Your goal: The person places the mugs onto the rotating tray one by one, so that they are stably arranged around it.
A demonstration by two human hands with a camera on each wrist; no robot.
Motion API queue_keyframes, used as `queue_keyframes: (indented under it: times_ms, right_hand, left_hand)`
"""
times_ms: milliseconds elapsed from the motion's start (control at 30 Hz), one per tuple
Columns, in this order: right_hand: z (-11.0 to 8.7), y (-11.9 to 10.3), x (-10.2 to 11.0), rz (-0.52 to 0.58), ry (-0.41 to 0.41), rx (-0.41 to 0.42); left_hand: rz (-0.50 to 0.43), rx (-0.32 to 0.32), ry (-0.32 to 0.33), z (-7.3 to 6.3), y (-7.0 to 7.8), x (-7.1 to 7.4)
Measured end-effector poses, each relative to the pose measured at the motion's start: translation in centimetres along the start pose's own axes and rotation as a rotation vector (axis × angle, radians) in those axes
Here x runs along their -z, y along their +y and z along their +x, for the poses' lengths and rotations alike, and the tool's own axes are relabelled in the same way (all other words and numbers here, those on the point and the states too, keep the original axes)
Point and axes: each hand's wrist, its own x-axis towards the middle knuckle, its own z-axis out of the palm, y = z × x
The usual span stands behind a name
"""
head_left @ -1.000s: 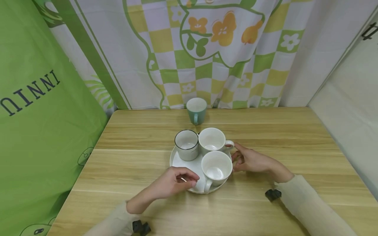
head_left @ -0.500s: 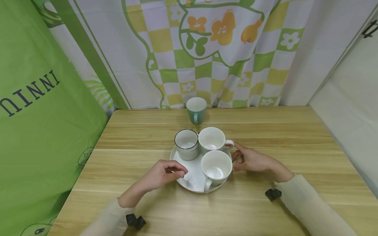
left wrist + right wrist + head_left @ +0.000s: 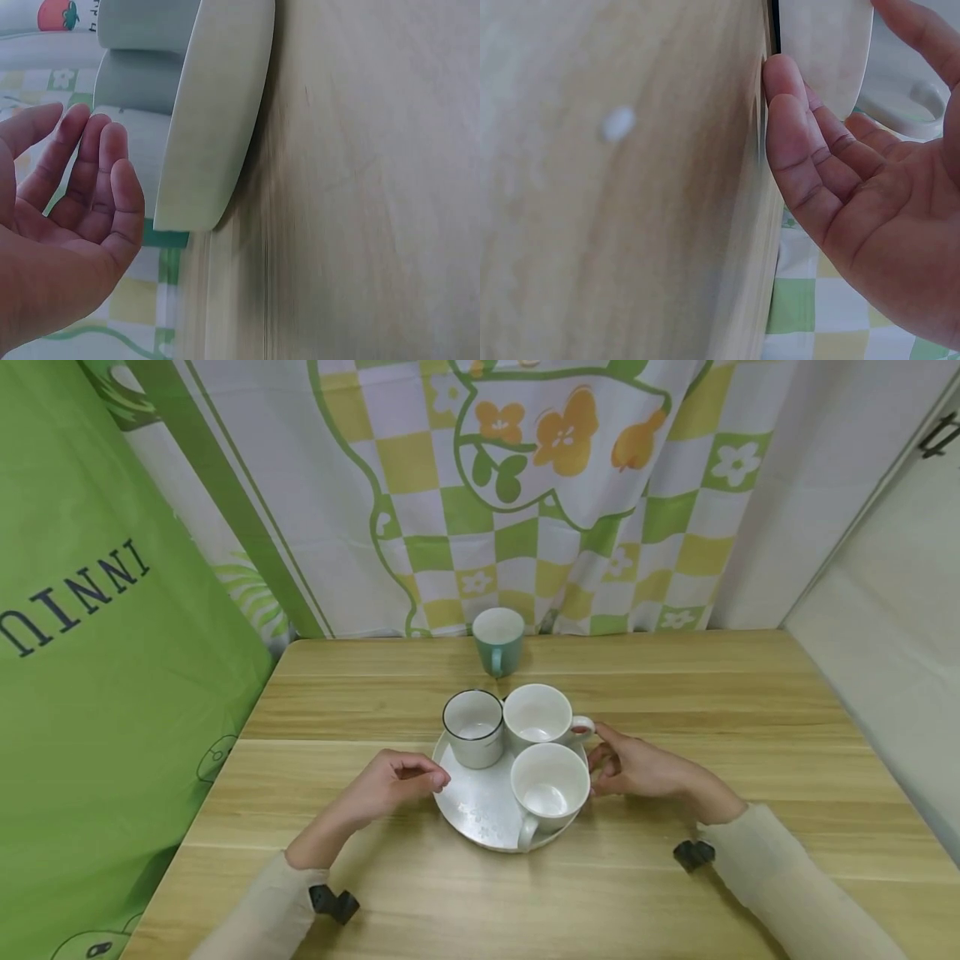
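A round white plate (image 3: 472, 818) on the wooden table bears three mugs. One is an off-white mug with a dark rim (image 3: 474, 752); behind right stands a white mug (image 3: 534, 714), and another white mug (image 3: 550, 785) is at the front right. My left hand (image 3: 393, 787) hovers at the plate's left rim, fingers loosely bent and apart from the plate (image 3: 217, 112) in the left wrist view. At the right rim is my right hand (image 3: 648, 770), its relaxed fingers close to the plate's side (image 3: 825, 52) and near the rear mug's handle (image 3: 583, 727).
Behind the plate, near the table's far edge, stands a teal mug (image 3: 498, 647). A patterned curtain (image 3: 555, 552) hangs along the back, with green cloth (image 3: 112, 693) on the left. The wooden table (image 3: 750, 735) extends to both sides. A small white spot (image 3: 619, 124) shows on its surface.
My left hand has moved left and away from me, from over the plate's front to its left rim. The right hand, plate and mugs have stayed put.
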Motion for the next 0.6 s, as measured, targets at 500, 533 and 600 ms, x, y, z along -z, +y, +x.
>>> queue_keyframes:
  times_ms: [500,533,600]
  right_hand:
    - [0.0,0.1,0.0,-0.008,0.005,-0.010]
    - [0.0,0.0,0.0,-0.011,0.005,-0.008]
    - [0.0,0.0,0.0,-0.018,0.005,-0.006]
  left_hand:
    - [-0.001,0.125,0.076,0.9,-2.2,3.6]
    - [-0.002,0.131,0.082,1.0,-2.3,3.8]
    - [-0.004,0.142,0.093,1.2,-2.5,4.2]
